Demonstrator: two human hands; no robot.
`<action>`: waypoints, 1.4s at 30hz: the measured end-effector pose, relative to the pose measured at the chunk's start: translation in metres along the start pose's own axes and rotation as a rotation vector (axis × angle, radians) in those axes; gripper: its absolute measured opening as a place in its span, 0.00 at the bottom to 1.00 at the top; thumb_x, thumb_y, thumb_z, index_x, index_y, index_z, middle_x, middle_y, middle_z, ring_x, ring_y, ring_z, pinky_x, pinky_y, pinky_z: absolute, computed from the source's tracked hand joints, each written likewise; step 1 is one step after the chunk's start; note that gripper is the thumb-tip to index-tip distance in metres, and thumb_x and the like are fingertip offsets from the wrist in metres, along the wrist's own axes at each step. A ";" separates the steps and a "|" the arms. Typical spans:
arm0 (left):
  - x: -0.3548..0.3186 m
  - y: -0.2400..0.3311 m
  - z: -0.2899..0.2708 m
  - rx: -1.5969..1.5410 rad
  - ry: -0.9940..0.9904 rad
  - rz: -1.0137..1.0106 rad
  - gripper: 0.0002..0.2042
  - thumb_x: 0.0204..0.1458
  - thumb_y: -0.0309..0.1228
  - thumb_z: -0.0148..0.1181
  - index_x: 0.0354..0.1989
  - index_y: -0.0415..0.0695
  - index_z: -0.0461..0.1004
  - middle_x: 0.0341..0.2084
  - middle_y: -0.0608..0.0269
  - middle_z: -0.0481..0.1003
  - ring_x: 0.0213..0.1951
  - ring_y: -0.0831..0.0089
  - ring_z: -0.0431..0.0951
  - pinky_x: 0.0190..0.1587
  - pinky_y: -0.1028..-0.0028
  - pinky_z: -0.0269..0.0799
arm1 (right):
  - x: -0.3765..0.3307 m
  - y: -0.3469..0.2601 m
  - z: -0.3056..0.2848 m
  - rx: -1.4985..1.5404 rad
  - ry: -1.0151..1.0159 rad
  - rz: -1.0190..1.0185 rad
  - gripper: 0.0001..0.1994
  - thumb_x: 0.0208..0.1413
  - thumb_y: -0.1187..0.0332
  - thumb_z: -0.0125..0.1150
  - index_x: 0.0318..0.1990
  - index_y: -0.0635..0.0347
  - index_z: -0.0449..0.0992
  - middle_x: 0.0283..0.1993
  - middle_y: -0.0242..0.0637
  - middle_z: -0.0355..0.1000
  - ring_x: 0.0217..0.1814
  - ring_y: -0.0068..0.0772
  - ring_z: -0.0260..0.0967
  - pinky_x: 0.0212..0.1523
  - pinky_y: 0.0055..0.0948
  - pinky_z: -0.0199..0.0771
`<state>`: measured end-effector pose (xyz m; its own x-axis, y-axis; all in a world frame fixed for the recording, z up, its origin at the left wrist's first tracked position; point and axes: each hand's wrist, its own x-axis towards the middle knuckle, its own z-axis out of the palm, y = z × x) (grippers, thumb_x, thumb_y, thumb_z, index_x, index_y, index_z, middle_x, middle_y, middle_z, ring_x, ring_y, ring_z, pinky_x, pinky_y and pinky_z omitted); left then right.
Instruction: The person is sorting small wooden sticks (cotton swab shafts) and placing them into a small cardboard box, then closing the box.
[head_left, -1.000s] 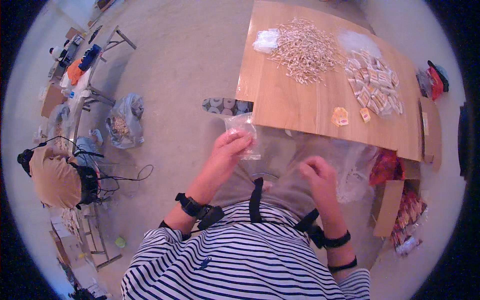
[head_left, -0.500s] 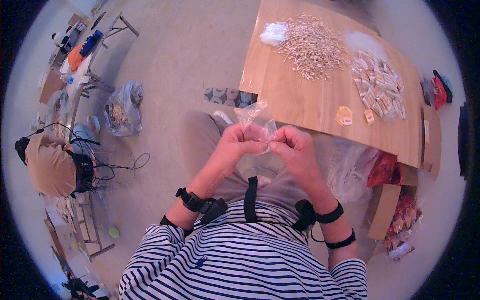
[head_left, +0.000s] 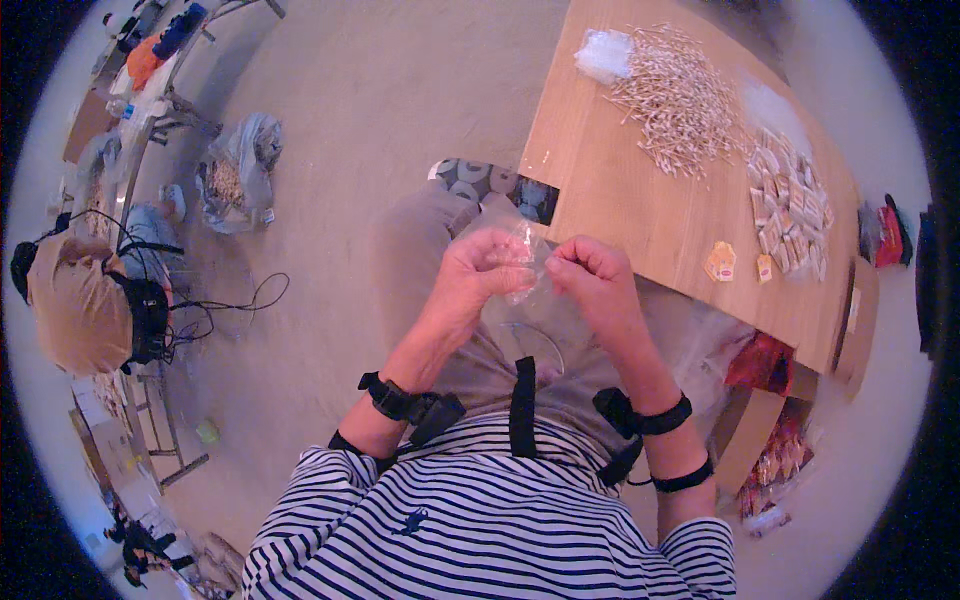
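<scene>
Both my left hand (head_left: pixel 478 272) and right hand (head_left: pixel 592 277) have come together over my lap, fingers now pinching the small clear bag (head_left: pixel 522 262) between them, near the wooden table (head_left: pixel 640 215), apparently working its mouth.

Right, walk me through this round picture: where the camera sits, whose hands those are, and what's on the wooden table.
The camera is worn on a person's head and looks straight down, so its wide lens bends everything into a circle. The striped sleeves and forearms coming in from the bottom are that person's own. The left hand and right hand meet over the lap, both pinching a small clear plastic bag in a closed grip. Ahead to the right is a wooden table. On it lie a heap of thin pale sticks, a cluster of small flat packets and two small orange packets. Another person sits at the left edge.
</scene>
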<state>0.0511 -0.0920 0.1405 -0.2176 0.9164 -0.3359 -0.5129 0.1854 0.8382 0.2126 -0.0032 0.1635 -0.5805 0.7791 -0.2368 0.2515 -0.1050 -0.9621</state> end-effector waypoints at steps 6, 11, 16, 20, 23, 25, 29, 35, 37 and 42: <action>0.010 -0.001 -0.028 -0.036 0.102 0.026 0.08 0.45 0.21 0.65 0.33 0.44 0.74 0.28 0.70 0.74 0.30 0.78 0.74 0.32 0.77 0.70 | 0.029 0.015 0.021 -0.105 -0.070 -0.032 0.10 0.53 0.66 0.61 0.26 0.63 0.73 0.21 0.30 0.67 0.24 0.21 0.64 0.27 0.25 0.64; 0.037 -0.008 -0.087 -0.160 0.279 0.040 0.06 0.47 0.21 0.64 0.32 0.44 0.73 0.23 0.71 0.72 0.24 0.80 0.72 0.25 0.79 0.66 | 0.058 0.042 0.009 -0.248 0.069 0.022 0.11 0.54 0.65 0.60 0.26 0.64 0.73 0.21 0.31 0.69 0.24 0.23 0.65 0.27 0.28 0.65; 0.073 -0.009 -0.129 -0.373 0.389 0.145 0.07 0.49 0.22 0.66 0.32 0.43 0.72 0.22 0.71 0.71 0.21 0.82 0.68 0.21 0.82 0.61 | 0.076 0.084 -0.021 -0.353 0.137 0.088 0.10 0.54 0.66 0.61 0.27 0.63 0.75 0.21 0.32 0.70 0.24 0.22 0.66 0.27 0.27 0.66; 0.091 -0.002 -0.132 -0.419 0.510 0.172 0.08 0.50 0.22 0.67 0.33 0.43 0.72 0.23 0.71 0.70 0.21 0.83 0.66 0.20 0.83 0.59 | 0.078 0.097 -0.028 -0.267 0.142 0.089 0.09 0.54 0.67 0.61 0.26 0.62 0.76 0.22 0.30 0.71 0.25 0.20 0.67 0.28 0.25 0.67; 0.105 -0.008 -0.142 -0.409 0.506 0.193 0.09 0.49 0.23 0.68 0.33 0.43 0.71 0.23 0.72 0.71 0.21 0.84 0.66 0.20 0.83 0.59 | 0.079 0.097 -0.027 -0.206 0.126 0.141 0.09 0.55 0.68 0.61 0.26 0.61 0.76 0.23 0.29 0.71 0.26 0.20 0.67 0.29 0.24 0.67; 0.113 -0.011 -0.141 -0.378 0.571 0.173 0.09 0.48 0.23 0.68 0.34 0.43 0.72 0.23 0.72 0.71 0.21 0.84 0.66 0.20 0.82 0.60 | 0.078 0.098 -0.027 -0.183 0.129 0.171 0.08 0.55 0.68 0.61 0.26 0.61 0.75 0.23 0.28 0.71 0.26 0.20 0.67 0.29 0.24 0.67; 0.120 -0.014 -0.139 -0.328 0.603 0.139 0.10 0.47 0.23 0.69 0.33 0.45 0.72 0.24 0.71 0.72 0.21 0.83 0.67 0.21 0.82 0.61 | 0.076 0.097 -0.026 -0.139 0.140 0.192 0.08 0.55 0.68 0.61 0.27 0.61 0.76 0.23 0.28 0.71 0.25 0.19 0.67 0.28 0.24 0.67; 0.124 -0.023 -0.137 -0.243 0.570 0.125 0.09 0.50 0.26 0.68 0.37 0.44 0.73 0.26 0.71 0.73 0.24 0.80 0.70 0.22 0.80 0.65 | 0.076 0.088 -0.024 -0.168 0.153 0.239 0.08 0.55 0.67 0.62 0.28 0.61 0.76 0.23 0.28 0.72 0.25 0.19 0.67 0.27 0.24 0.66; 0.125 -0.022 -0.134 -0.227 0.580 0.117 0.09 0.49 0.26 0.68 0.35 0.45 0.73 0.25 0.71 0.73 0.23 0.81 0.70 0.21 0.80 0.64 | 0.075 0.088 -0.024 -0.175 0.156 0.254 0.08 0.55 0.67 0.62 0.28 0.62 0.76 0.23 0.28 0.72 0.25 0.19 0.67 0.27 0.24 0.67; 0.127 -0.022 -0.129 -0.197 0.578 0.141 0.08 0.47 0.24 0.69 0.31 0.45 0.74 0.24 0.71 0.74 0.21 0.82 0.69 0.22 0.80 0.62 | 0.076 0.089 -0.023 -0.220 0.169 0.205 0.08 0.55 0.67 0.63 0.29 0.62 0.77 0.23 0.29 0.73 0.24 0.20 0.68 0.26 0.24 0.67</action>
<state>-0.0728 -0.0255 0.0239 -0.6800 0.5775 -0.4518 -0.5781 -0.0431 0.8149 0.2089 0.0612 0.0633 -0.3682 0.8490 -0.3791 0.5215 -0.1490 -0.8402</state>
